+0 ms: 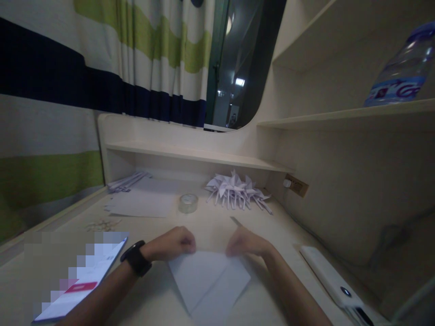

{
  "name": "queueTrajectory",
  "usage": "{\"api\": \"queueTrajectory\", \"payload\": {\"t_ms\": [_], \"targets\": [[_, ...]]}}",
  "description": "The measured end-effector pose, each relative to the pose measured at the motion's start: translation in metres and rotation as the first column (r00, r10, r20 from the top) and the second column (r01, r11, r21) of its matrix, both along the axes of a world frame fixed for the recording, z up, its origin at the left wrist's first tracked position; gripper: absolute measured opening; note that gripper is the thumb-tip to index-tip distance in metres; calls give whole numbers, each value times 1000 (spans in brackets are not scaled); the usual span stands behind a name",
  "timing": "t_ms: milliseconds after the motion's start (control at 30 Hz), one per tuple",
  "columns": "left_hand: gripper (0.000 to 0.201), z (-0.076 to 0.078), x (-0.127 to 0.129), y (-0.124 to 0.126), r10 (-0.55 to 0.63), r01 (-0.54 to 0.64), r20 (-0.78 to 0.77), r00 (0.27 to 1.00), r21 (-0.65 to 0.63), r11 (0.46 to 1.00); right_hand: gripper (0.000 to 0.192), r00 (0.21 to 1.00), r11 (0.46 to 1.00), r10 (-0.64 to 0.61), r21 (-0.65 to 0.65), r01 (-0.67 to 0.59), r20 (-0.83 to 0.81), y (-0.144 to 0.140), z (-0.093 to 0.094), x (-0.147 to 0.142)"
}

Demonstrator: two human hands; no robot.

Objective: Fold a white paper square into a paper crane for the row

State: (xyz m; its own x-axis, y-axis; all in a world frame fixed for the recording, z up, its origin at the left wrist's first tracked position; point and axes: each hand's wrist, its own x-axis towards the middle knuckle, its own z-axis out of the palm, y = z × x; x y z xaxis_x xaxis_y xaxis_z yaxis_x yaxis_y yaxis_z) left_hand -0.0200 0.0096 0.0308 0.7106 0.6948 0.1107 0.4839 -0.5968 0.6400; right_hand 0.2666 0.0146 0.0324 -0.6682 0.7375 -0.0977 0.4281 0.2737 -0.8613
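A folded sheet of white paper (210, 283) lies in front of me, with a slanting fold or edge running across it. At its far left corner my left hand (178, 243), with a black watch on the wrist, is closed with fingertips on the paper. My right hand (245, 242) pinches the far right corner, its fingers curled down. Just beyond the right hand a thin grey strip (235, 221) shows, its other end hidden by the hand. A roll of clear tape (188, 203) sits farther back on the desk.
White paper pinwheels (234, 188) are heaped at the back. Paper sheets (144, 197) lie back left, above small scattered bits (103, 225). A lit, partly blurred screen (86, 280) is at left, a white device (331, 276) at right. A bottle (397, 72) stands on the shelf.
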Motion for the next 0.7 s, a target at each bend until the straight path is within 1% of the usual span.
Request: {"api": "queueTrajectory", "payload": {"t_ms": [67, 133, 167, 233, 300, 333, 433, 500, 533, 600, 700], "targets": [[22, 2, -10, 0, 10, -10, -10, 1000, 5, 1000, 22, 1000, 996, 13, -88, -14, -11, -3, 6, 11], [23, 3, -18, 0, 48, -48, -19, 999, 15, 999, 20, 999, 993, 17, -118, -20, -28, -5, 13, 21], [23, 4, -21, 0, 69, -69, -17, 997, 17, 997, 20, 999, 995, -11, -96, 6, -53, -6, 17, 25], [23, 3, -24, 1, 87, -88, 1, 996, 4, 996, 23, 988, 995, -98, 4, 99, -121, -5, 24, 25], [21, 1, -21, 3, 78, -77, 24, 997, -17, 997, 28, 977, 977, -148, 129, 168, -154, -4, 27, 15], [21, -1, -17, 5, 69, -68, 34, 997, -27, 997, 30, 981, 969, -142, 185, 165, -129, -2, 27, 6], [20, -5, -3, 8, 66, -63, 54, 996, -53, 997, 34, 996, 949, -70, 312, 49, 56, 2, 18, -26], [21, -8, 4, 10, 73, -68, 67, 995, -74, 995, 30, 989, 944, -34, 329, -15, 141, 5, 8, -44], [21, -8, 6, 10, 78, -72, 72, 994, -86, 994, 26, 986, 948, -45, 318, -9, 161, 6, 2, -50], [20, -10, 6, 11, 87, -78, 81, 993, -113, 991, 23, 984, 956, -75, 292, 26, 159, 10, -7, -54], [19, -12, -2, 12, 96, -81, 93, 991, -156, 984, 22, 988, 965, -85, 259, 49, 131, 17, -13, -43]]}}
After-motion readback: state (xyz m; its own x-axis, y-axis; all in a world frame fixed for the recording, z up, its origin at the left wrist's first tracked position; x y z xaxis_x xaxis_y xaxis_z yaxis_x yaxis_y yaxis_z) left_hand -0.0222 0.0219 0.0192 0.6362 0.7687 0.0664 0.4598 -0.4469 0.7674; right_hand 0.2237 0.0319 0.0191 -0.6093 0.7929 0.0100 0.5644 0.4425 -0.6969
